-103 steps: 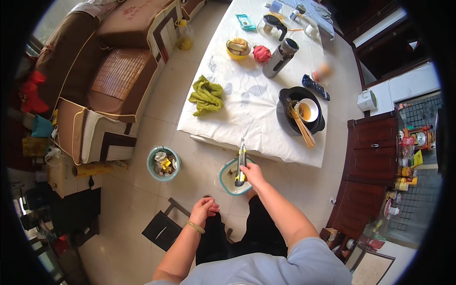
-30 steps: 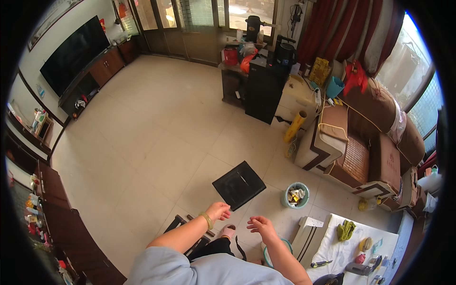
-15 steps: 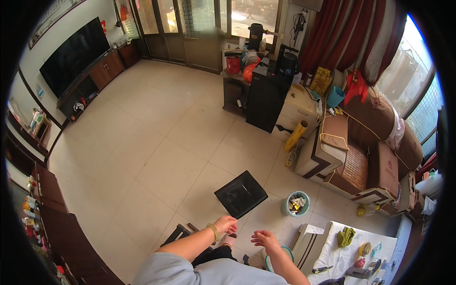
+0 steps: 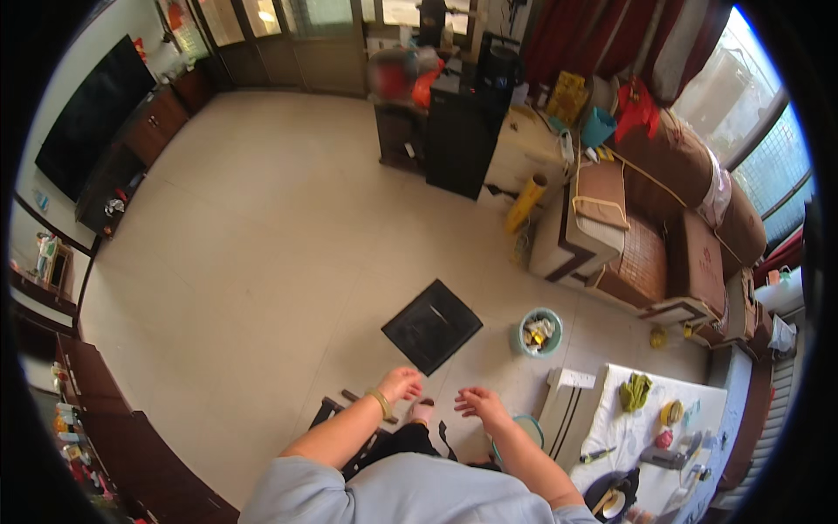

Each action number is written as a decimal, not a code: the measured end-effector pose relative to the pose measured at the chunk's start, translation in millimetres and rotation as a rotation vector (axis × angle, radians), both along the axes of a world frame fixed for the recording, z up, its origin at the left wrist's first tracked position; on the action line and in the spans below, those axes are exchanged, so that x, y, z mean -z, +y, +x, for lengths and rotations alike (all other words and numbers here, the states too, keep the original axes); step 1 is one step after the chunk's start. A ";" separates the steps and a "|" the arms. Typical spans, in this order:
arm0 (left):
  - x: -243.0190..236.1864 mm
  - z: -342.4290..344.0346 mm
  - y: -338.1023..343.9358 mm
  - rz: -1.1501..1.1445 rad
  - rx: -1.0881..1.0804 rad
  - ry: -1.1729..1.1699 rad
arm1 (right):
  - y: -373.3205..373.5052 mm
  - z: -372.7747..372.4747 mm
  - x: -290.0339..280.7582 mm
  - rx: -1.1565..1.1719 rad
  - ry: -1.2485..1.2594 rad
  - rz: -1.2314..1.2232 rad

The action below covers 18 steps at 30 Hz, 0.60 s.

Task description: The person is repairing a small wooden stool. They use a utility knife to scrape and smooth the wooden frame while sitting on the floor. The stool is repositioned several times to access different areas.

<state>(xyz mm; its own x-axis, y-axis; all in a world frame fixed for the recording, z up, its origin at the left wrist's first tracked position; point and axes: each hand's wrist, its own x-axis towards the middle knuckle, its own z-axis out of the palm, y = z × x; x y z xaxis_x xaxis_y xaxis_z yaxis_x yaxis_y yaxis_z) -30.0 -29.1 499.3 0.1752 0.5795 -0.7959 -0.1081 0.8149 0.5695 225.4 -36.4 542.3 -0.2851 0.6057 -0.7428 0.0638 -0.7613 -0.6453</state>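
My left hand (image 4: 401, 385), a pale bangle on its wrist, hangs in the air with its fingers loosely bent and nothing visible in them. To its right, my right hand (image 4: 480, 403) is also raised and empty, its fingers apart. A gap separates the two hands. Just beyond them a flat, black, roughly square panel (image 4: 432, 325) with light scuff marks lies on the floor; neither hand touches it. Between my hands, lower down, a foot (image 4: 422, 410) shows. A dark-framed stool or rack (image 4: 327, 410) is partly hidden by my left forearm.
A light-blue bin (image 4: 525, 346) holding rubbish stands right of the panel. On the right, a white-covered table (image 4: 611, 410) bears a green cloth (image 4: 635, 393), tape and tools. A brown sofa (image 4: 642, 249), yellow tube (image 4: 526, 203) and black cabinet (image 4: 456, 140) stand farther off. Dark wooden furniture (image 4: 166, 454) lines the left.
The whole view has shifted, so the room and the panel appear higher and slightly left. Both hands appear a little higher too, still raised and empty. The panel stays on the floor.
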 end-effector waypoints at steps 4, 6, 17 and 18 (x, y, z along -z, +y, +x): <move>16.3 -17.5 1.4 0.011 -0.065 0.073 | 7.6 0.1 12.5 -0.010 -0.019 -0.009; 29.9 -31.3 -0.3 -0.003 -0.087 0.096 | 14.0 -1.6 10.0 -0.012 -0.032 -0.031; 44.6 -15.0 7.1 -0.132 -0.115 0.195 | 46.6 33.6 89.4 0.047 -0.093 -0.180; 45.8 -12.9 11.4 -0.130 -0.113 0.210 | 53.4 32.8 97.2 0.046 -0.082 -0.188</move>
<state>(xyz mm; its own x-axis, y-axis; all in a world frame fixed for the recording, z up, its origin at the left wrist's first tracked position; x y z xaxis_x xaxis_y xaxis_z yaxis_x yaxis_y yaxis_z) -42.8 -17.7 453.5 -0.0619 0.4768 -0.8768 -0.0933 0.8719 0.4807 258.2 17.1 445.1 -0.1940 0.4653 -0.8636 0.0724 -0.8711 -0.4857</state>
